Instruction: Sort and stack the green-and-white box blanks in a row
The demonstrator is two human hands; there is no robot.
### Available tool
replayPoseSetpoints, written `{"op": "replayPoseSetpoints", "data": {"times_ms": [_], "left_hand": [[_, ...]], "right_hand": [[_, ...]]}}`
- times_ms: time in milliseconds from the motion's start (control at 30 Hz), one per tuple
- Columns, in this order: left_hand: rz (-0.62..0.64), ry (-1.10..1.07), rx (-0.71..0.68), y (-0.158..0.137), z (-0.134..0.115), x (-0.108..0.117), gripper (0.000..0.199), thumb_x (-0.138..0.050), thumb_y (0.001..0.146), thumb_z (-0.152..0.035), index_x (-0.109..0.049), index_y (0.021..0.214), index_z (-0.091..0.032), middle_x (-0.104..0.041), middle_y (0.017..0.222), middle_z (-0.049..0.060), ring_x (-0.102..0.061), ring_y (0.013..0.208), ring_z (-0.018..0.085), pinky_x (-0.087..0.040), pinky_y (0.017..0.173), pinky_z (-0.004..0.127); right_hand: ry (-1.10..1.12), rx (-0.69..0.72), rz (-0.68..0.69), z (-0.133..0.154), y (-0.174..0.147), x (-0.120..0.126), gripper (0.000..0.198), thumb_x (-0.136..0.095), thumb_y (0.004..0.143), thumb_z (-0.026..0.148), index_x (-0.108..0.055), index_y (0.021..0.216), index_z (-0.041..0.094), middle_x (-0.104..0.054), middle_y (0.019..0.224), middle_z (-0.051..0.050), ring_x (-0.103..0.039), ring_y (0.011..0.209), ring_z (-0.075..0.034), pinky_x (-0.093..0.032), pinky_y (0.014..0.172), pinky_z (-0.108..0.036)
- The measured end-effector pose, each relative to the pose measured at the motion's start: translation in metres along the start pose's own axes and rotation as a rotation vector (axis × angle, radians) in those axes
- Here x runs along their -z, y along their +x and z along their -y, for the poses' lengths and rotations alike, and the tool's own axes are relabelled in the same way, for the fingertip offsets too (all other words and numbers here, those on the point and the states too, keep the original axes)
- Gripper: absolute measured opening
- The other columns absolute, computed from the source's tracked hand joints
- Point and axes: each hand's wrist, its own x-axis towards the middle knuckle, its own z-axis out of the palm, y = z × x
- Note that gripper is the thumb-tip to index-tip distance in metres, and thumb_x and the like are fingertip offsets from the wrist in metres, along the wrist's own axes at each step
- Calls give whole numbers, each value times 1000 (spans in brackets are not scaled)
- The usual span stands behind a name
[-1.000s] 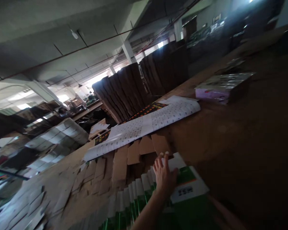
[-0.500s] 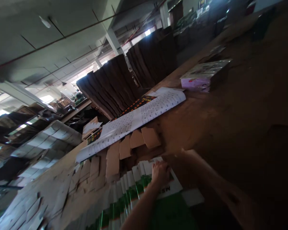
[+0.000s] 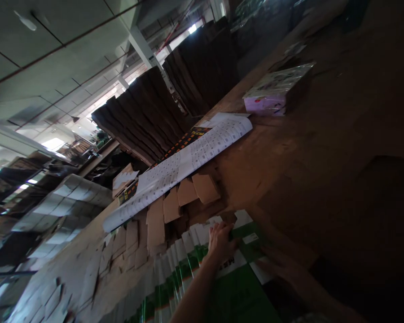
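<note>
A row of flat, folded green-and-white cartons (image 3: 178, 264) leans in overlapping layers at the bottom of the view. My left hand (image 3: 220, 242) is at the upper edge of the front carton (image 3: 239, 287), its fingers curled over it. A green-and-white flap (image 3: 246, 231) sticks up from that carton, right of my left hand. My right hand (image 3: 279, 264) is dim and blurred beside the carton's right side, close to a white side flap (image 3: 261, 269). Its fingers are too dark to make out a grip.
Brown cardboard pieces (image 3: 173, 204) lie behind the cartons on the brown table (image 3: 252, 175). Beyond them lies a long printed white sheet (image 3: 188, 163). A wrapped pink pack (image 3: 265, 104) sits farther right. Tall dark stacks (image 3: 144, 116) and white boxes (image 3: 74, 197) stand past the table.
My right hand has come down and in to the front carton's side. A green-and-white flap now shows at the carton's top right. My left hand stays at the upper edge.
</note>
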Motion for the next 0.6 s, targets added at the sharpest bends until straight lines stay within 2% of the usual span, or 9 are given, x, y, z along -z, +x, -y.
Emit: {"op": "replayPoseSetpoints", "data": {"times_ms": [100,200,267,333,433,500,533,600], "left_hand": [[13,26,-5,0,2,-1,55,-57,83,-39,-52,137,-28,-61,122,6,-51,115,28,-37,100,44],[6,2,8,4,3,-3,65,-61,81,-36,-42,144,-29,-61,123,6,-51,116,27,-37,101,43],[-7,-32,-2,8,2,-4,60,-61,81,-34,-47,139,-29,-62,123,5,-52,115,26,-37,100,42],[-8,-42,-19,12,-1,-4,46,-61,82,-33,-57,128,-28,-63,120,4,-52,114,25,-38,100,40],[7,-27,-23,18,-7,-4,25,-62,82,-33,-69,105,-27,-64,113,3,-53,112,24,-38,99,40],[2,-35,-18,20,-9,-6,19,-60,83,-32,-72,97,-27,-63,114,3,-52,113,24,-39,99,40],[-7,-43,-14,21,-10,-7,18,-59,85,-31,-73,96,-28,-63,116,3,-52,114,24,-39,99,40],[-20,-56,-1,23,-8,-10,20,-55,88,-32,-74,94,-27,-63,120,3,-51,116,25,-40,100,41]], "right_hand": [[-102,57,28,-2,1,8,42,-60,77,55,-74,109,33,-73,118,-4,-57,124,-30,-31,114,-49],[-292,89,-18,-1,0,35,42,-61,78,43,-71,117,33,-68,126,-4,-54,128,-31,-32,113,-51],[-544,65,-121,-8,-4,58,56,-62,75,36,-61,131,34,-60,137,-5,-49,131,-33,-31,112,-56],[-848,25,-273,-26,-11,78,71,-63,70,28,-51,140,35,-49,148,-8,-40,137,-38,-28,110,-64],[-1201,7,-524,-62,-20,90,67,-54,73,20,-52,140,30,-41,153,-12,-27,143,-41,-22,107,-72],[-1230,6,-638,-74,-21,89,59,-45,78,18,-57,135,27,-46,149,-14,-30,141,-41,-23,106,-74],[-1170,11,-638,-72,-20,87,57,-41,81,19,-58,135,27,-50,146,-14,-35,140,-40,-27,105,-73],[-928,30,-535,-51,-18,87,54,-37,86,27,-54,138,28,-56,142,-11,-44,135,-36,-38,105,-63]]}}
